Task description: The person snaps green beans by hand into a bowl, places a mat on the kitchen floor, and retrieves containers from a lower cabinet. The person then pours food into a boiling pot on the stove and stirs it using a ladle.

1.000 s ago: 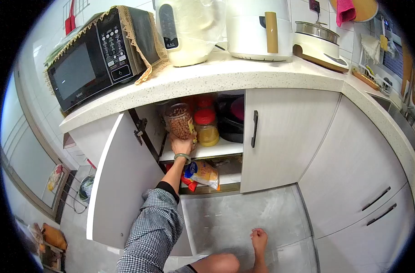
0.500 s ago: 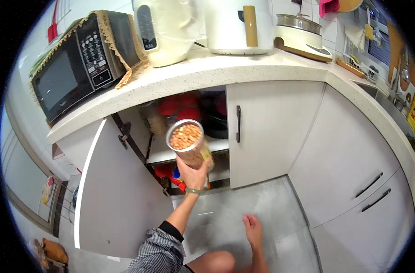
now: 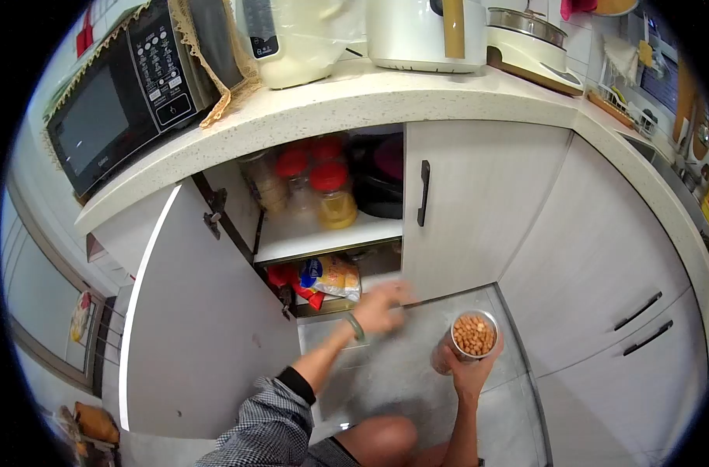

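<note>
My right hand (image 3: 472,375) is wrapped round an open jar of peanuts (image 3: 474,336), held low over the floor at the right. The jar has a metal rim, and reddish-brown nuts fill it near the top. Blurred by motion, my left hand (image 3: 379,308) is in front of the lower shelf, fingers stretched out and nothing in them. Just beyond it lies a yellow and blue plastic food bag (image 3: 332,276). On the upper shelf (image 3: 323,243) stands a red-lidded jar (image 3: 335,198) with yellow contents, among other red-lidded jars.
A cabinet door (image 3: 206,327) stands swung out on my left; its neighbour (image 3: 486,202) is closed. Overhead, the counter edge (image 3: 331,109) juts out, carrying a microwave (image 3: 129,101) and white appliances. A dark pot-like item (image 3: 378,175) sits at the right of the upper shelf.
The peanut jar has passed from my left hand to my right hand and moved down and right, away from the cabinet. My left hand has let go and shifted right.
</note>
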### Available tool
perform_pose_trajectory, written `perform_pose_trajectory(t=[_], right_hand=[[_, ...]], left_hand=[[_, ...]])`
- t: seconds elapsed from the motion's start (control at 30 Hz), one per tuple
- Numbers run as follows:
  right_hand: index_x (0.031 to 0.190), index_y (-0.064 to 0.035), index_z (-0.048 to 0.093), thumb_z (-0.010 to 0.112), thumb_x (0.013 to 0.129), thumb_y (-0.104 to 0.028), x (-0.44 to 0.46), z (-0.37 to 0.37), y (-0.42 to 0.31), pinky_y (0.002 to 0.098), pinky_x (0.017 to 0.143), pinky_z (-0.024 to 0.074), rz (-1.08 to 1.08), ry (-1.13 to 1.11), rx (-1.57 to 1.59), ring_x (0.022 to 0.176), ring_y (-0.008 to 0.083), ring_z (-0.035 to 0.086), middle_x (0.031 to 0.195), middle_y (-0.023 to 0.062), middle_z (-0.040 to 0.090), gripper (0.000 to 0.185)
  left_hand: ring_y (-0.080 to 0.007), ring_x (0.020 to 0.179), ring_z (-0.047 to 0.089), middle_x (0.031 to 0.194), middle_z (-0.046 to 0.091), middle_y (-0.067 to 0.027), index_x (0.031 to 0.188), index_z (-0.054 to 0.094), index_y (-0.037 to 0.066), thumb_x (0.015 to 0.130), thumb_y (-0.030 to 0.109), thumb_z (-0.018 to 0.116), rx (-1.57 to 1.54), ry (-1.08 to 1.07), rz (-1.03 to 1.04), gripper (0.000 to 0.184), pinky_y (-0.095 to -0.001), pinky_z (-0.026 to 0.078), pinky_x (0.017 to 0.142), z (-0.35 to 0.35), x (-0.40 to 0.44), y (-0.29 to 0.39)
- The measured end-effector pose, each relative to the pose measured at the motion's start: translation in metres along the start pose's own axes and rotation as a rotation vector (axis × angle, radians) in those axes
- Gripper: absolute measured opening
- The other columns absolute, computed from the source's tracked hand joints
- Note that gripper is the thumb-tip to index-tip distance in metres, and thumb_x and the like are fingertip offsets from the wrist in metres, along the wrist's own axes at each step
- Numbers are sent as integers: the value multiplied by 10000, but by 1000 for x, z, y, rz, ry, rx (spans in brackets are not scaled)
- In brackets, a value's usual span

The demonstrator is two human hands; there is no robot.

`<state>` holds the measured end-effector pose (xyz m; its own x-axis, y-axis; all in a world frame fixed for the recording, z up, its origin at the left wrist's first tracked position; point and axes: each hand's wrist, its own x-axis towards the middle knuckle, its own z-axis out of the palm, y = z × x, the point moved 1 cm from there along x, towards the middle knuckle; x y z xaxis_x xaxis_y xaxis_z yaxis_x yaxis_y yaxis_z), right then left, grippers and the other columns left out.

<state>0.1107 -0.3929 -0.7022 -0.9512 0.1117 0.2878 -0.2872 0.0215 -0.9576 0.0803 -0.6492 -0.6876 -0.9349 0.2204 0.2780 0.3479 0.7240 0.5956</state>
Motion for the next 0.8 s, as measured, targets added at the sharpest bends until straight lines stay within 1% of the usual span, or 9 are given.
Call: perform_pose_trajectory(t=[0.1,0.17,0.23,0.3,0.4,0.5,0.63,0.7,0.8], right_hand=[[1396,-5,195,830,574,-23,-17,-4,53,353,989,403,132,155,13,1152,251,475,1272,151,423,1039],[1397,-6,188,819,570,-3,-32,-14,117,358,991,403,85,192,-19,1149,259,476,1276,151,418,1040],[1398,-8,181,808,566,17,-43,-21,150,364,992,403,35,230,-49,1145,266,478,1280,152,413,1042],[1399,-7,158,799,553,33,-56,-22,165,362,973,414,97,301,-363,1148,264,475,1262,155,422,1063],[1381,14,203,869,510,-123,-64,-25,193,418,982,397,130,312,-166,1176,332,461,1278,203,427,1105],[1377,1,187,814,549,-42,-77,-29,212,355,907,448,188,259,-262,1107,265,508,1192,151,469,1039],[1370,-4,187,811,553,-66,-87,-20,224,369,889,454,185,263,-165,1061,272,535,1155,138,499,1030],[1374,-13,175,809,551,-75,-94,-23,216,376,884,456,115,189,-432,1039,272,549,1139,128,518,1041],[1373,-18,184,825,547,-99,-102,-24,209,371,894,457,182,168,-317,1051,271,552,1164,134,517,1049]], left_hand=[[-327,977,566,991,636,-165,968,664,36,680,-21,555,442,818,-180,312,-427,441,847,-99,14,-62],[-353,1096,533,1086,614,-200,1080,624,8,775,67,575,767,586,-773,314,-412,425,930,-145,13,-140],[-357,1172,498,1181,585,-206,1180,587,10,843,175,580,889,267,-1060,375,-406,397,980,-178,3,-193],[-315,1163,523,1250,563,-160,1260,537,34,913,208,517,1085,154,-1075,389,-402,424,963,-186,-14,-215],[-297,1101,572,1262,562,-128,1249,547,51,930,186,492,1346,-56,-1033,351,-386,467,907,-196,-18,-231],[-293,1069,598,1259,561,-139,1195,587,56,934,181,473,1187,-213,-1035,310,-380,496,858,-205,-10,-207],[-300,1054,611,1214,589,-158,1114,638,55,926,154,464,1273,95,-842,275,-386,512,821,-209,-26,-295],[-312,1103,565,1241,561,-162,1176,599,54,928,159,473,1157,71,-883,298,-405,475,876,-215,-20,-301],[-330,1178,496,1283,520,-169,1269,540,52,930,167,485,978,18,-945,362,-433,420,959,-216,-17,-306]])
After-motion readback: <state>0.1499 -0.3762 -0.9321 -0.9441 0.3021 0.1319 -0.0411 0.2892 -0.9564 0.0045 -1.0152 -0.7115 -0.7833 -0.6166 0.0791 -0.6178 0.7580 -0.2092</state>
